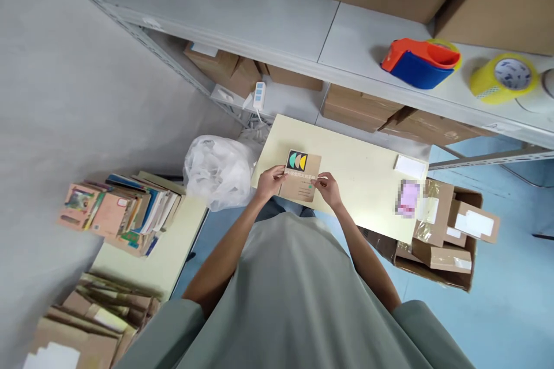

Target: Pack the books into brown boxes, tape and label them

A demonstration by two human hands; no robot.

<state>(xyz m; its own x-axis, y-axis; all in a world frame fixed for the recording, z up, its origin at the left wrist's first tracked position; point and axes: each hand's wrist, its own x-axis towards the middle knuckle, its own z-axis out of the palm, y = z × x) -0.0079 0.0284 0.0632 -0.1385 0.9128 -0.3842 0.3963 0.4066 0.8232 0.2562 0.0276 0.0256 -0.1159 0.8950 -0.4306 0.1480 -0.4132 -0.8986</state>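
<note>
Over the counter (367, 181) | book (302, 184) between left hand (269, 183) and right hand (328, 189), neither nearer | long axis fore-and-aft | fingers pinching both side edges

Head-worn camera above torso (289, 294), facing forward-down at table (355, 179).

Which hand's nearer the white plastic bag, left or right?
Left. The left hand is at the left edge of the book, right of the white plastic bag; the right hand is at the book's right edge, farther away.
</note>
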